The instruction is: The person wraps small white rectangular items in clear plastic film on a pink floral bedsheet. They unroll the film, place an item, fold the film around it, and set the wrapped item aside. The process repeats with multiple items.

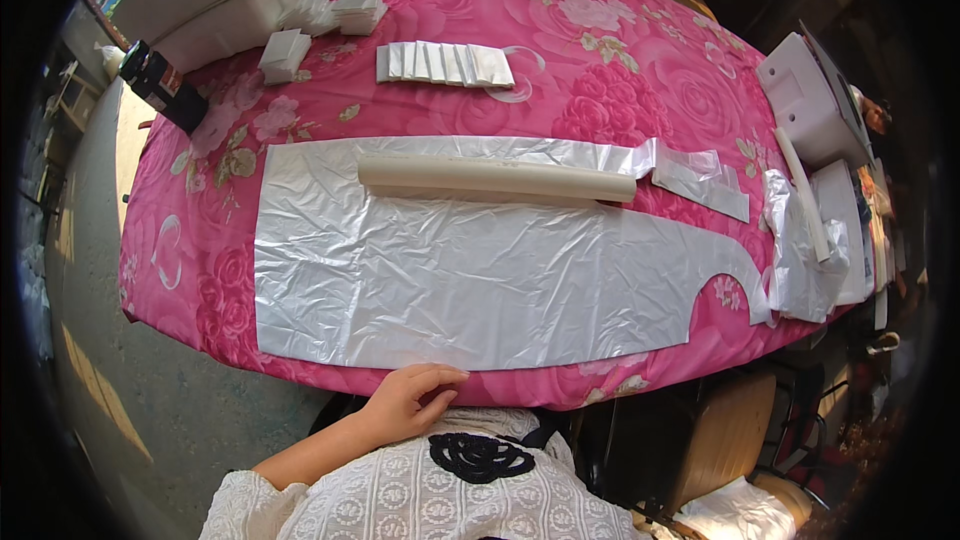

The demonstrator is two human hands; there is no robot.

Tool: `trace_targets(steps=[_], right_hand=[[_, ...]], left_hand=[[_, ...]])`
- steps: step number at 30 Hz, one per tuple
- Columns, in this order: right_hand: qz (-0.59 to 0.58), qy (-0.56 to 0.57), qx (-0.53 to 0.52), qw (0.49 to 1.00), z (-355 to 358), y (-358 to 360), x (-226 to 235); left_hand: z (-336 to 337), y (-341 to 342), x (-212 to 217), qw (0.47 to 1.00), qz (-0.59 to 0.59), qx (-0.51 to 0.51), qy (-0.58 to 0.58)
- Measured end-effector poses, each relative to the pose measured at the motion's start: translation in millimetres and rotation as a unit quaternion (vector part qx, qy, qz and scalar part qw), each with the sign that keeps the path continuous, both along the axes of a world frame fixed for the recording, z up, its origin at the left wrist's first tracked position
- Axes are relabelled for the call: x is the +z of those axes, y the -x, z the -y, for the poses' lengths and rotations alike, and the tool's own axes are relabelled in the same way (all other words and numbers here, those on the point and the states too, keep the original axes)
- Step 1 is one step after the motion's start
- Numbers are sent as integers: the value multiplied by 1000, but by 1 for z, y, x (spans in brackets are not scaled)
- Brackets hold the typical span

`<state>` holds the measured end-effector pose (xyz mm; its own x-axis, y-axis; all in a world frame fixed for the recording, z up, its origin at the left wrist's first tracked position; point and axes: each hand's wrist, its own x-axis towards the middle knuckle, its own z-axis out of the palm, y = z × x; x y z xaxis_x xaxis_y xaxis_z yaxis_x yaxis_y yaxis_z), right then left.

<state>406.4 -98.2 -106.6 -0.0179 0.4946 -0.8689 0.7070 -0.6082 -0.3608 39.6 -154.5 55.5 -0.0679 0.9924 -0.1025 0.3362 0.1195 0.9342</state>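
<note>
My left hand [412, 404] rests at the near edge of the table, just below a large white plastic bag. Its fingers are loosely bent, the thumb is apart from them, and nothing shows between them. My right hand is out of view. The plastic bag [480, 280] lies flat and creased, with a curved cut-out and handle strips at its right end. Across its upper part lies a long cream tube [495, 178]. Near the bag's upper right corner, a folded handle strip [700, 183] rests on the cloth.
A pink flowered cloth [640, 50] covers the table. Farther back sit a row of folded white packets [445, 65], small packet stacks [286, 55], a dark bottle [163, 85] and a white box [215, 0]. At right are another white box [812, 100] and crumpled plastic [800, 240].
</note>
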Motion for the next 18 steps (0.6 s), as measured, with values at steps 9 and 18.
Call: trace_targets(steps=[9,18], right_hand=[[0,1,2,1000,2,2,-3],[-4,-1,-1,1000,4,0,-2]], left_hand=[[1,-1,-1,1000,-5,-1,1],[-2,-3,-1,1000,-21,0,-18]])
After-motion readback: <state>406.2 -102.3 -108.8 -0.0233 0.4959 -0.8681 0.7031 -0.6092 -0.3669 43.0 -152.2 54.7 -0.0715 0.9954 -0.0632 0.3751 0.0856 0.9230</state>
